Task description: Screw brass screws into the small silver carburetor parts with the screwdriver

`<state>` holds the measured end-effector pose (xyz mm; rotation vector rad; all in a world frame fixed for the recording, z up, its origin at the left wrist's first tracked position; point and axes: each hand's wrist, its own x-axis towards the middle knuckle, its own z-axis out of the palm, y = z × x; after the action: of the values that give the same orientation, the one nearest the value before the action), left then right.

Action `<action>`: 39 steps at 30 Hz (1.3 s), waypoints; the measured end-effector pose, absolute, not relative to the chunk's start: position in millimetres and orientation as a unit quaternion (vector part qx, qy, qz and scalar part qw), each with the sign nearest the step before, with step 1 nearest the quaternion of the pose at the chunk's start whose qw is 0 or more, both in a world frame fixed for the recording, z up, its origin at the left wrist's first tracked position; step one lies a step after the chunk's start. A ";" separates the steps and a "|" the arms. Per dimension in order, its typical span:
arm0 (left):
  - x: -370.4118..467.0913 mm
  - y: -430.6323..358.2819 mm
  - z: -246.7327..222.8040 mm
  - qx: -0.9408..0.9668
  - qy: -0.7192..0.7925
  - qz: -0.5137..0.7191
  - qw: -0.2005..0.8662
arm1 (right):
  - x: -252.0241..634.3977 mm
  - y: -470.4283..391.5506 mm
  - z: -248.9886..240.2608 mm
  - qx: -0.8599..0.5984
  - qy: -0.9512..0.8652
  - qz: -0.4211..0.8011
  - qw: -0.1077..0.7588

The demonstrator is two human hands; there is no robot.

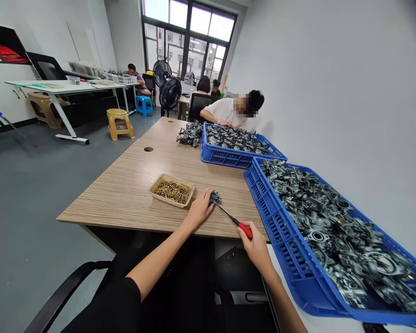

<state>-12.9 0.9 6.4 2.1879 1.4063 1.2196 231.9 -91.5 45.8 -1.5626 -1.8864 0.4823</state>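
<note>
My left hand (200,209) grips a small grey metal part (215,197), which looks like a carburetor body, on the wooden table (125,189). In my right hand (254,245) is a screwdriver (245,230) with a red and black handle. Its thin shaft points up and left, and the tip meets the carburetor body or lies right beside it; the exact contact is too small to make out. Left of my left hand stands a shallow beige tray (153,193) filled with small brass-coloured pieces.
A large blue crate (280,240) heaped with similar metal parts stands close on my right. Beyond it is a second blue crate (222,158), with a pile of parts (190,134) beside it. A co-worker (225,111) sits at the table's far end.
</note>
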 end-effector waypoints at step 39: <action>-16.9 -0.4 10.3 0.740 0.489 0.430 0.166 | 242.6 -86.1 5.6 -0.625 -0.658 0.200 0.370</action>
<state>-16.9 -0.4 10.3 2.1074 1.3930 1.2251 242.6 -86.1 5.6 -1.6041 -1.6880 0.5125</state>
